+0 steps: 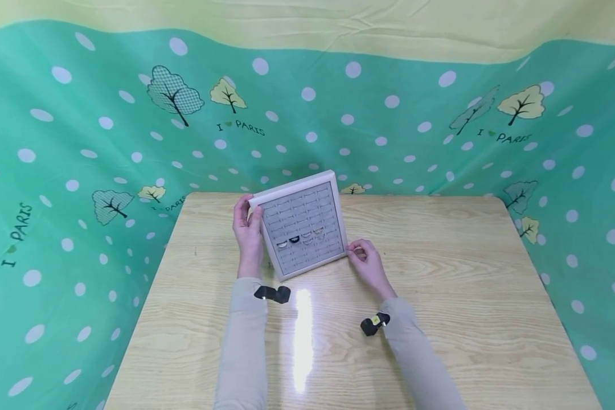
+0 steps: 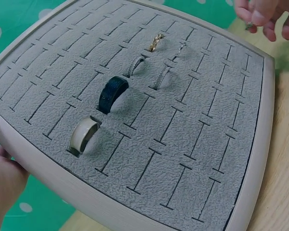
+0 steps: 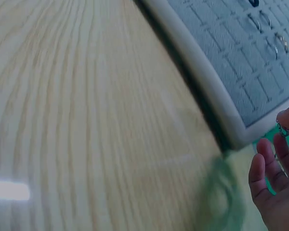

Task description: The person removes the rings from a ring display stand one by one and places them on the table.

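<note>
A ring display tray [image 1: 307, 222] with a pale frame and grey slotted padding is tilted up above the table. My left hand [image 1: 248, 230] grips its left edge near the upper corner. Several rings sit in the slots: a wide white ring [image 2: 84, 134], a dark blue-black ring [image 2: 112, 94], a gold ring [image 2: 155, 42] and thin silver ones, such as a sparkly silver ring [image 2: 135, 65]. Beside the tray's lower right corner, my right hand [image 1: 368, 263] pinches a small silver ring [image 3: 281, 129] between thumb and finger.
The tray is above a light wood table [image 1: 466, 273] with a bright glare streak in front. A green dotted curtain [image 1: 307, 119] hangs behind and along the sides. Dark wrist cameras, including the left wrist camera [image 1: 273, 294], are strapped over the sleeves.
</note>
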Motion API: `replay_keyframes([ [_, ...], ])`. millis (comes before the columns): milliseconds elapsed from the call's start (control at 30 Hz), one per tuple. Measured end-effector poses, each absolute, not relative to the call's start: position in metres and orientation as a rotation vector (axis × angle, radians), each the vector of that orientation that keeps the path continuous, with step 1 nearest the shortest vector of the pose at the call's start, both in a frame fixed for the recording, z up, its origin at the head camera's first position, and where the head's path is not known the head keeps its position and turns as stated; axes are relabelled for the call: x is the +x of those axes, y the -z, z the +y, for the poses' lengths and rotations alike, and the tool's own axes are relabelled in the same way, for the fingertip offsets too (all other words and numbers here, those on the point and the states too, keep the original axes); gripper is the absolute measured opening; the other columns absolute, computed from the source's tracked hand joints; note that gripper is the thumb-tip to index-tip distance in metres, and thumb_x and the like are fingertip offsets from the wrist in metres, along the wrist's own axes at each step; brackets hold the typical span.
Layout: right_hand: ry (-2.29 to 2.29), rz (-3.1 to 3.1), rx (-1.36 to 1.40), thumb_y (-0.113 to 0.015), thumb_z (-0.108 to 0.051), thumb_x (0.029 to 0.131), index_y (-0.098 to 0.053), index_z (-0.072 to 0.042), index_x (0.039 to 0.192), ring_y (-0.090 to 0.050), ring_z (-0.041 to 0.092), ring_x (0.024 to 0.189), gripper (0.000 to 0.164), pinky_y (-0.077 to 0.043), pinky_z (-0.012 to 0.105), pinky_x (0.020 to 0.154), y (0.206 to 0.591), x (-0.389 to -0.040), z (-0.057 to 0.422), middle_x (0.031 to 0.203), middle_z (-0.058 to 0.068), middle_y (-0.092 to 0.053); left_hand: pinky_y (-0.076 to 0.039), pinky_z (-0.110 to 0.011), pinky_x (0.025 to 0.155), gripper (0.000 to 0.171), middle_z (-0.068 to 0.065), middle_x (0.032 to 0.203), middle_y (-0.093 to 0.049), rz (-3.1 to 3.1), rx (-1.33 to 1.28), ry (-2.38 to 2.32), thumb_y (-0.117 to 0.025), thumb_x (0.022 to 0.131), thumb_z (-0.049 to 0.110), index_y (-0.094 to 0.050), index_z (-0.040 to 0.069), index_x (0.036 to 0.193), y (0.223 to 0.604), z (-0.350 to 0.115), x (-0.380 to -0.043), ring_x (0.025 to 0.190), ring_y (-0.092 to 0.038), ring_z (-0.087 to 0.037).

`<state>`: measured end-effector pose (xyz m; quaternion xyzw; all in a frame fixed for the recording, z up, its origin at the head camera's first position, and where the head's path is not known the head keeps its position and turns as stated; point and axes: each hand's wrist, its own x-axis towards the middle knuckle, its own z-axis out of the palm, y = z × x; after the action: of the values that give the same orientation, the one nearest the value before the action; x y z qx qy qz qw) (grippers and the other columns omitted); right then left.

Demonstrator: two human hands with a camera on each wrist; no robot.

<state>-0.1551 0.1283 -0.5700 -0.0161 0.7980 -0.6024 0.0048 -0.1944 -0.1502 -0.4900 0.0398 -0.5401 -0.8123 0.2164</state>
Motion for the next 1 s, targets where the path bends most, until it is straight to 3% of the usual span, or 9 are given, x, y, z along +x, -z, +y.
replay_keyframes([
  [367,1.788,2.681,0.003,-0.062,0.004,0.087,-0.061,0.003,0.095,-0.053,0.022,0.087,0.008,-0.044,0.023,0.073,0.587,-0.155,0.175,0.101,0.014,-0.053,-0.052,-0.035,0.09,0.04,-0.008,0.133,-0.053,-1.519,0.105,2.252,-0.059,0.095,0.009,-0.048,0.004,0.132,0.488,-0.151,-0.195,0.104,-0.058,-0.023],
  [633,1.749,2.817,0.04,-0.062,0.006,0.085,-0.062,0.006,0.093,-0.05,0.016,0.078,0.008,-0.041,0.013,0.063,0.603,-0.162,0.203,0.099,0.015,-0.051,-0.052,-0.034,0.089,0.039,-0.008,0.132,-0.054,-1.523,0.121,2.256,-0.059,0.094,0.009,-0.05,0.006,0.132,0.488,-0.15,-0.195,0.105,-0.059,-0.023],
  [1000,1.72,2.843,0.009,-0.065,0.003,0.085,-0.066,0.005,0.093,-0.049,0.016,0.072,0.009,-0.04,0.013,0.06,0.609,-0.166,0.205,0.096,0.015,-0.053,-0.053,-0.034,0.087,0.034,-0.007,0.132,-0.055,-1.483,0.12,2.265,-0.061,0.093,0.009,-0.055,0.013,0.126,0.49,-0.15,-0.194,0.102,-0.06,-0.023],
])
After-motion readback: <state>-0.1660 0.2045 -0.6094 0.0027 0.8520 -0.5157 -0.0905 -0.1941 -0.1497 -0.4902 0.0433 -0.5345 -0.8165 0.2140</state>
